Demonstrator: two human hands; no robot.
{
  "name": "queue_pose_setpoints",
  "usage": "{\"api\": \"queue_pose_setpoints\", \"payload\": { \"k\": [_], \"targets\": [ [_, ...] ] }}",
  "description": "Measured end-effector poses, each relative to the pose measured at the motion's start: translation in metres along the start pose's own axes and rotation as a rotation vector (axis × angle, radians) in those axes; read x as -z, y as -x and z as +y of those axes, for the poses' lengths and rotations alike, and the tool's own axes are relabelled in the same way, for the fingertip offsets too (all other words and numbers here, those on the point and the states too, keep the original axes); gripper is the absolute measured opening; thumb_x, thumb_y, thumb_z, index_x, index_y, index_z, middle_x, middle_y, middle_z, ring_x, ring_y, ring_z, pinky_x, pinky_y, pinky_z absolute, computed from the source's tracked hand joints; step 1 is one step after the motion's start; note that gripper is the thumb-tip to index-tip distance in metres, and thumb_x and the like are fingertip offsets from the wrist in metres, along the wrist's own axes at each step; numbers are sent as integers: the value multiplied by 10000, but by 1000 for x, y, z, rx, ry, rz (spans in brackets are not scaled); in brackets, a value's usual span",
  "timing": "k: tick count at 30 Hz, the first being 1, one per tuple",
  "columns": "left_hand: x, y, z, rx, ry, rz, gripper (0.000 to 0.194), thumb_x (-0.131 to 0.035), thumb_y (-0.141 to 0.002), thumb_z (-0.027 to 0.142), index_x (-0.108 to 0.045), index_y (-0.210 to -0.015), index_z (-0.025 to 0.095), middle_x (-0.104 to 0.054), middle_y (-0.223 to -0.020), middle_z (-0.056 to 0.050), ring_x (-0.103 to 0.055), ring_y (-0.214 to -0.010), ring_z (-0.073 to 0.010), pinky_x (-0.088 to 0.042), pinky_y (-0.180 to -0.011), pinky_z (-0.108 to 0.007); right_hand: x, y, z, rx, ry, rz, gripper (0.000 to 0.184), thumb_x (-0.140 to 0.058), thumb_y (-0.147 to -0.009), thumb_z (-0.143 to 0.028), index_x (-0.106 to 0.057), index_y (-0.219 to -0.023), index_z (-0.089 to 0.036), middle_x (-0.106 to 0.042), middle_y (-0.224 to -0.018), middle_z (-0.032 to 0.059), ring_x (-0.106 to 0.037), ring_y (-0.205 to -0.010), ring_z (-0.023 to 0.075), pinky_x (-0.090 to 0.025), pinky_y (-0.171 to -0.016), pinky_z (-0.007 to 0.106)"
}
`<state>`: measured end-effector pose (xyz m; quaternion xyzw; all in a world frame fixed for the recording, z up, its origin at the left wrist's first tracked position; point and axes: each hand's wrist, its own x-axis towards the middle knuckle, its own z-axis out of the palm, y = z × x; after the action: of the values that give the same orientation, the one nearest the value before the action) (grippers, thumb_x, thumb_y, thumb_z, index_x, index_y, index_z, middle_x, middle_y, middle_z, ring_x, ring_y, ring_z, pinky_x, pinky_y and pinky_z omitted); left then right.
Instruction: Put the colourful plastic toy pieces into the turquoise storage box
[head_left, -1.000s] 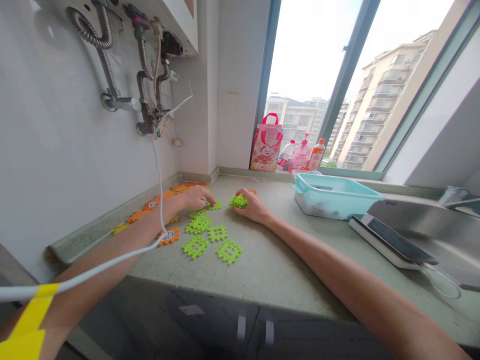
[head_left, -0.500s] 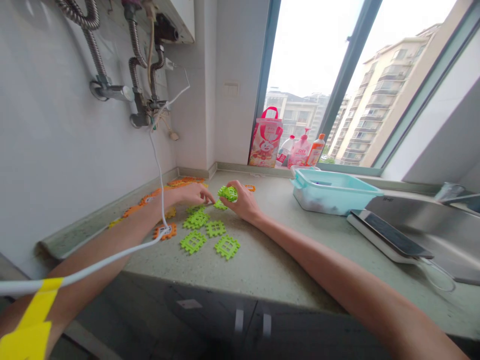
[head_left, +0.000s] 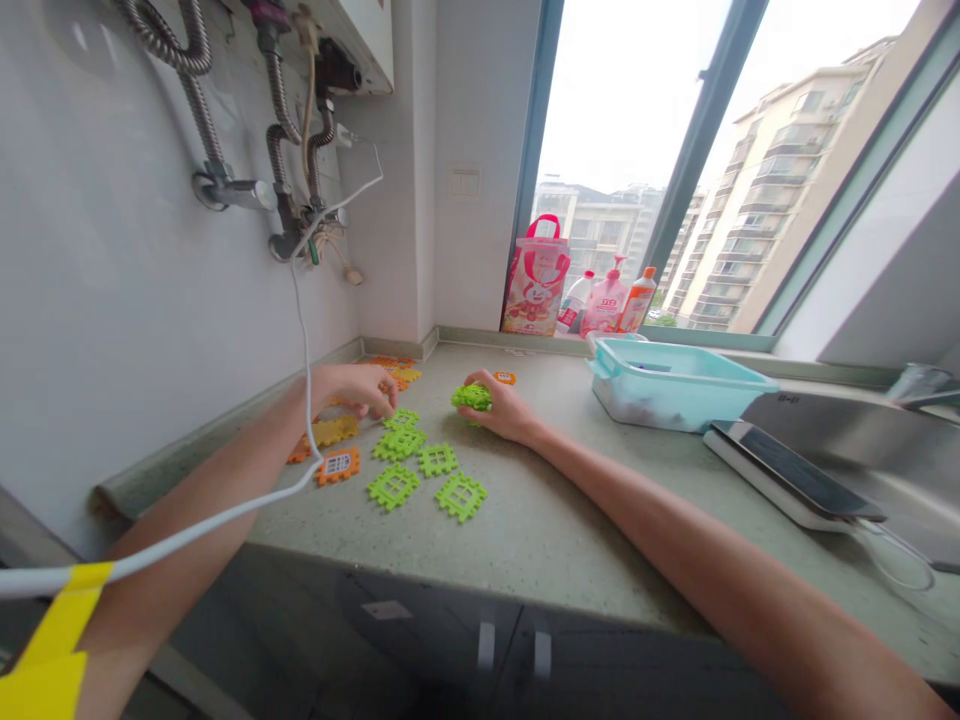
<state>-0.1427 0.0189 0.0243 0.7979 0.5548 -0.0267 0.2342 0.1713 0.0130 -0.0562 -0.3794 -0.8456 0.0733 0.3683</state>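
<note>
My right hand (head_left: 504,405) rests on the countertop (head_left: 570,500), closed around a cluster of joined green puzzle tiles (head_left: 472,398). My left hand (head_left: 354,388) hovers to the left with fingers curled downward over the top of the loose green tiles (head_left: 397,440); whether it holds one is unclear. More flat green tiles (head_left: 459,495) lie nearer me. Orange and yellow tiles (head_left: 335,432) lie along the wall, and one orange tile (head_left: 337,465) sits under the cable.
A white cable (head_left: 300,330) hangs from wall pipes (head_left: 289,215) across my left arm. A light-blue plastic tub (head_left: 667,383) stands right of centre, a white scale-like device (head_left: 787,480) and a steel sink (head_left: 862,440) beyond. A pink bag (head_left: 534,278) and bottles (head_left: 615,302) stand on the window sill.
My left hand pulled back leftward from the green cluster toward the tiles by the wall. My right hand lowered the cluster back onto the counter. The camera view tilted slightly.
</note>
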Motion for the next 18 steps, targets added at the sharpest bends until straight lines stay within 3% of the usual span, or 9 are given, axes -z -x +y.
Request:
{"api": "queue_pose_setpoints", "payload": {
  "k": [3, 7, 10, 14, 18],
  "targets": [
    [-14, -7, 16, 5, 87, -37, 480, -747, -690, 386, -693, -1119, 178, -770, -924, -111, -693, -613, -198, -324, -412, -210, 11, 6, 7, 8, -40, 108, 420, -715, -873, -471, -567, -1197, -248, -718, -986, 31, -632, -820, 193, -467, -786, 312],
    [-29, -15, 35, -28, 98, 37, 521, -679, -718, 315, -648, -1213, 156, -764, -852, -79, -701, -592, -193, -402, -445, -214, 25, 14, 11, 106, 31, -86, 437, -743, -834, -418, -573, -1202, -255, -718, -1101, 60, -655, -932, 218, -484, -859, 339],
    [-37, -20, 36, -39, 154, 102, 513, -667, -738, 314, -645, -1223, 150, -759, -817, -63, -689, -566, -182, -415, -445, -216, 28, 16, 12, 89, 95, -183, 475, -772, -811, -427, -581, -1213, -261, -719, -1076, 57, -654, -916, 223, -486, -845, 341],
    [-46, -32, 32, -15, 181, 172, 416, -696, -794, 415, -686, -1112, 148, -742, -774, -55, -636, -505, -152, -405, -435, -219, 22, 12, 11, -6, 117, -90, 466, -789, -794, -456, -595, -1175, -269, -713, -941, 24, -637, -818, 211, -469, -772, 322],
    [-53, -40, 36, -122, 171, 178, 491, -646, -860, 630, -724, -971, 158, -727, -770, -52, -570, -467, -128, -404, -448, -239, 13, 10, 6, -70, 1, 122, 466, -757, -829, -510, -572, -1181, -267, -704, -902, 9, -631, -753, 199, -462, -731, 309]
  ]
}}
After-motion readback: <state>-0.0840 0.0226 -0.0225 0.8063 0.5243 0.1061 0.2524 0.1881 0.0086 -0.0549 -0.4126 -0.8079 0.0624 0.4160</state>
